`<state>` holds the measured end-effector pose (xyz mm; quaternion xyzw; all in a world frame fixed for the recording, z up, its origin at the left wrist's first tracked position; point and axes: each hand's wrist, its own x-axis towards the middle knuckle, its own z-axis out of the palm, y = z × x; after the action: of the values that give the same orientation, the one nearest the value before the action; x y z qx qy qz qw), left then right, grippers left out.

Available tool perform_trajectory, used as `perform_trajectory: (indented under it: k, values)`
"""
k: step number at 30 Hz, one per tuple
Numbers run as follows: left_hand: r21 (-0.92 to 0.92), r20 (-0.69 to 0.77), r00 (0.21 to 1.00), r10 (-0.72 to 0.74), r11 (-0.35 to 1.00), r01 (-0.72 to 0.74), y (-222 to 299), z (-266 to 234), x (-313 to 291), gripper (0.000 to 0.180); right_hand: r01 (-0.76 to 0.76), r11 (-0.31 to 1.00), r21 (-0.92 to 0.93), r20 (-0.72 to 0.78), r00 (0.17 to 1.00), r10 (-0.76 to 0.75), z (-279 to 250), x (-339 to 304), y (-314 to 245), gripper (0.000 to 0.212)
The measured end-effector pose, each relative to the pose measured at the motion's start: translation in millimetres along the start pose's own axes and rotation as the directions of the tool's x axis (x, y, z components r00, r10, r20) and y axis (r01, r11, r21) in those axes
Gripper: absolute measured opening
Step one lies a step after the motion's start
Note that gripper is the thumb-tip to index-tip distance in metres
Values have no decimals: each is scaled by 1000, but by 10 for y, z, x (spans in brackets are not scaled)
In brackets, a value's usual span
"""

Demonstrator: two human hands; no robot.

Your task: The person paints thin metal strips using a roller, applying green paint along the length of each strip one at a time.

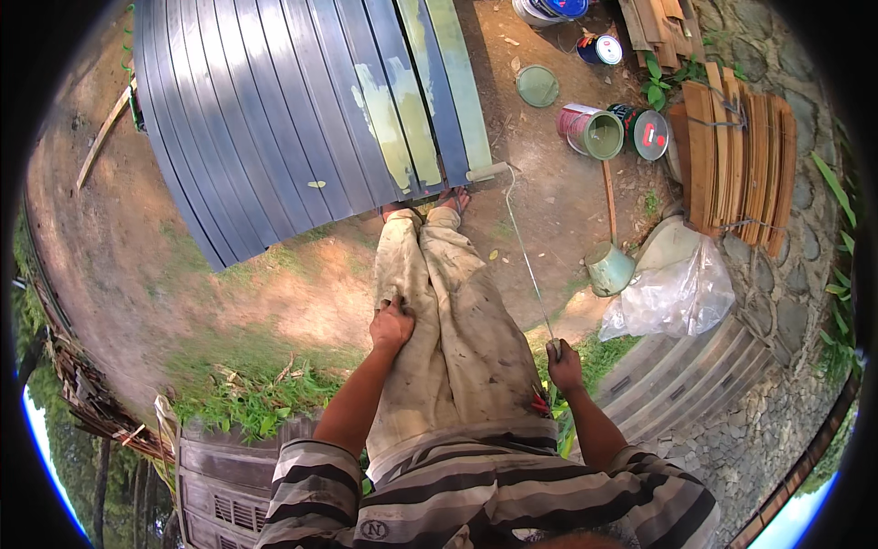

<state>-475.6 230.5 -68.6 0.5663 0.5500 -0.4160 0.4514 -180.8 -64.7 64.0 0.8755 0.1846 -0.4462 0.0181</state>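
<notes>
right hand (564, 366) grips a roller (487, 171), its head by the slats (265, 119); below the slats, left hand (392, 326) touches trousers (489, 352), grip unclear.

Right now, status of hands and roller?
Right hand gripping paint roller; left hand against trousers. Roller at green strip end, contact unclear. Right foot close beside roller.

On the right, a bound bundle of brown wooden slats (764, 165) lies beside rough stonework (796, 252), with a leafy plant (655, 90) and more wooden pieces (654, 27) on its far side. Nearer come a crumpled clear plastic bag (681, 295) and a ridged greyish panel (690, 380). On the left – a narrow wooden strip (106, 135) far off, heaped scrap wood (91, 384) nearer – and green grass (261, 400).
</notes>
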Motion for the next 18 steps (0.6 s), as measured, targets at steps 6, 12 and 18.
perform_trajectory:
  k: [6,12,18]
  values:
    - [-8,-12,1000,29,1000,-29,8,13,-29,51,12,996,-90,6,1000,-11,-77,-96,116,42]
    - [-4,25,1000,8,1000,-8,23,-33,-25,54,64,996,58,2,998,-64,-62,133,-120,40]
    - [0,2,1000,18,1000,-18,-20,26,12,53,18,1000,-15,41,999,-17,37,-149,-88,44]
